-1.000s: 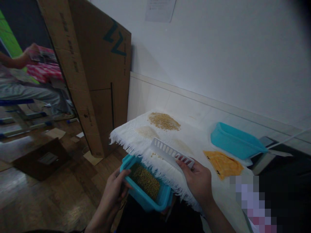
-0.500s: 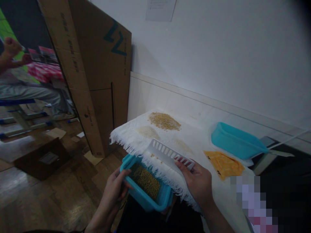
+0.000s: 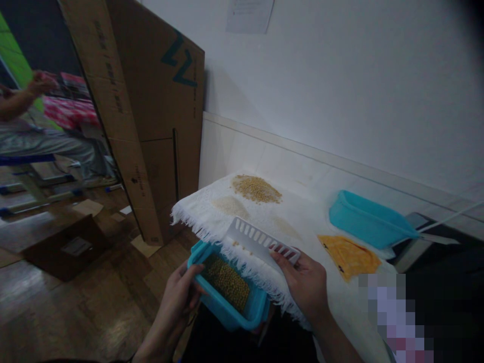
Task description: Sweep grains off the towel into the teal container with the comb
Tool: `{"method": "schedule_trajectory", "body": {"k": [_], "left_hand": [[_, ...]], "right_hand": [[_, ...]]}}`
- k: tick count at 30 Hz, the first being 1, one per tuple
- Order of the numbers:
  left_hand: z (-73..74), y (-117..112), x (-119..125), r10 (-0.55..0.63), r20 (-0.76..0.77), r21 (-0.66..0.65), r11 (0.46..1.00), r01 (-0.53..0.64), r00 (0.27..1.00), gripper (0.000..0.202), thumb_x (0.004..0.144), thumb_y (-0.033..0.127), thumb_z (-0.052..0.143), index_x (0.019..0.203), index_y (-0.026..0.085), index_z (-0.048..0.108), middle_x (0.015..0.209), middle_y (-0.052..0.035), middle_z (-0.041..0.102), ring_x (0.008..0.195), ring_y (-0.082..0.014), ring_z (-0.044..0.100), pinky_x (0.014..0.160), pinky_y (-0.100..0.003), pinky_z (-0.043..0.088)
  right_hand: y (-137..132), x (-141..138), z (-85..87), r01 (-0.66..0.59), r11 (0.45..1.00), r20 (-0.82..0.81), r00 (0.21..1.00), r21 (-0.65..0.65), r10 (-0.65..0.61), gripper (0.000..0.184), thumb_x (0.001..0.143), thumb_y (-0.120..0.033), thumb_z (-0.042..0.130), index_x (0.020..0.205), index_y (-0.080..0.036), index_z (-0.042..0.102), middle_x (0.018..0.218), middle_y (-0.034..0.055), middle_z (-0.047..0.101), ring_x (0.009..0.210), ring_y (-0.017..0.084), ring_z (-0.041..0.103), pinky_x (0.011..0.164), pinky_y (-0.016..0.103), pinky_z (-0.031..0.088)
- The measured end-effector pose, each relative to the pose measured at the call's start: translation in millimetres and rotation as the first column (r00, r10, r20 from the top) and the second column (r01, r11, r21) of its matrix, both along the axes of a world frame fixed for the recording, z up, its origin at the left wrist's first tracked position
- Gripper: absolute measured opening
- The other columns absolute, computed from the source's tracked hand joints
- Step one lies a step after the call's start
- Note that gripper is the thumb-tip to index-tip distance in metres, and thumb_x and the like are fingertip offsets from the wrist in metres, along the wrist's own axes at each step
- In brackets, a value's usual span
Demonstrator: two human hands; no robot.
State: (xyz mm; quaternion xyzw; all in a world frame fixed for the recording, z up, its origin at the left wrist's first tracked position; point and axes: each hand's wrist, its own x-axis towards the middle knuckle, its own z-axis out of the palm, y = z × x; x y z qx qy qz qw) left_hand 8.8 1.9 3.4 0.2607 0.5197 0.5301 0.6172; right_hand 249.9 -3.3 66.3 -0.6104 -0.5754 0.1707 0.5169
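Note:
My left hand (image 3: 180,295) grips the left rim of a blue plastic tub (image 3: 227,310) just below the table's fringed edge. Yellowish beans (image 3: 227,285) cover the tub's bottom. My right hand (image 3: 306,282) is closed on the right end of a white slotted plastic strip (image 3: 249,236), held along the front of a white fringed cloth (image 3: 200,212). A few loose beans (image 3: 242,247) lie between the strip and the fringe, over the tub. Farther back on the cloth are a pile of tan beans (image 3: 257,189) and a patch of fine pale grains (image 3: 230,205).
A second blue tub (image 3: 370,219) and a folded yellow cloth (image 3: 350,257) lie at the right. Another thin pale patch (image 3: 286,228) is behind the strip. A tall cardboard box (image 3: 159,111) stands left of the table, and another person (image 3: 22,111) sits beyond it.
My right hand and the slotted strip have shifted slightly left and toward the cloth's front edge. My left hand and the tub hold nearly still. The other person's arms have moved.

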Motion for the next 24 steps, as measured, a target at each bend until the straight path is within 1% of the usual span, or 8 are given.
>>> {"method": "schedule_trajectory", "body": {"k": [5, 9, 12, 19, 24], "left_hand": [[1.8, -0.3, 0.9, 0.008, 0.011, 0.0, 1.0, -0.008, 1.0, 0.024, 0.07, 0.041, 0.075, 0.078, 0.022, 0.063, 0.038, 0.0016, 0.062, 0.024, -0.0044, 0.03, 0.028, -0.015, 0.015], [2.9, -0.6, 0.6, -0.005, -0.002, 0.004, 1.0, 0.005, 1.0, 0.025, 0.071, 0.041, 0.074, 0.079, 0.022, 0.061, 0.038, 0.001, 0.063, 0.024, -0.0043, 0.03, 0.028, -0.015, 0.015], [3.8, -1.0, 0.9, -0.002, -0.013, 0.009, 1.0, 0.002, 1.0, 0.025, 0.072, 0.041, 0.073, 0.08, 0.022, 0.061, 0.039, 0.0001, 0.063, 0.024, -0.0042, 0.029, 0.029, -0.014, 0.014], [3.0, -2.0, 0.3, -0.013, -0.01, 0.007, 1.0, 0.013, 1.0, 0.025, 0.072, 0.041, 0.073, 0.082, 0.021, 0.062, 0.039, 0.001, 0.063, 0.024, -0.0045, 0.03, 0.029, -0.014, 0.016], [4.5, -1.1, -0.6, -0.024, -0.01, 0.008, 1.0, 0.024, 1.0, 0.026, 0.073, 0.041, 0.073, 0.083, 0.021, 0.062, 0.039, 0.0021, 0.062, 0.025, -0.004, 0.029, 0.029, -0.014, 0.016]], "right_hand": [[-1.1, 0.4, -3.9, 0.008, 1.0, -0.011, 1.0, -0.004, -0.008, 0.028, 0.082, -0.046, 0.074, 0.091, -0.021, 0.084, 0.083, 0.0048, 0.082, 0.066, 0.024, 0.076, 0.054, 0.029, 0.059], [-2.0, -0.4, -2.3, -0.007, 1.0, -0.006, 1.0, -0.014, 0.007, 0.027, 0.083, -0.046, 0.074, 0.091, -0.022, 0.084, 0.084, 0.0045, 0.082, 0.067, 0.024, 0.076, 0.058, 0.029, 0.06], [-2.7, -1.7, -0.8, -0.006, 1.0, -0.003, 1.0, -0.017, 0.006, 0.027, 0.082, -0.046, 0.074, 0.09, -0.022, 0.084, 0.083, 0.0045, 0.082, 0.066, 0.024, 0.076, 0.057, 0.029, 0.059], [-3.6, -1.6, 1.8, 0.02, 1.0, 0.02, 1.0, 0.023, -0.021, 0.027, 0.083, -0.045, 0.074, 0.09, -0.021, 0.084, 0.085, 0.0053, 0.082, 0.068, 0.024, 0.077, 0.06, 0.029, 0.061], [-15.8, -2.9, 8.3, 0.073, 0.995, 0.084, 0.993, 0.063, -0.078, 0.029, 0.082, -0.047, 0.074, 0.087, -0.021, 0.084, 0.083, 0.0057, 0.082, 0.069, 0.026, 0.078, 0.057, 0.028, 0.061]]}}
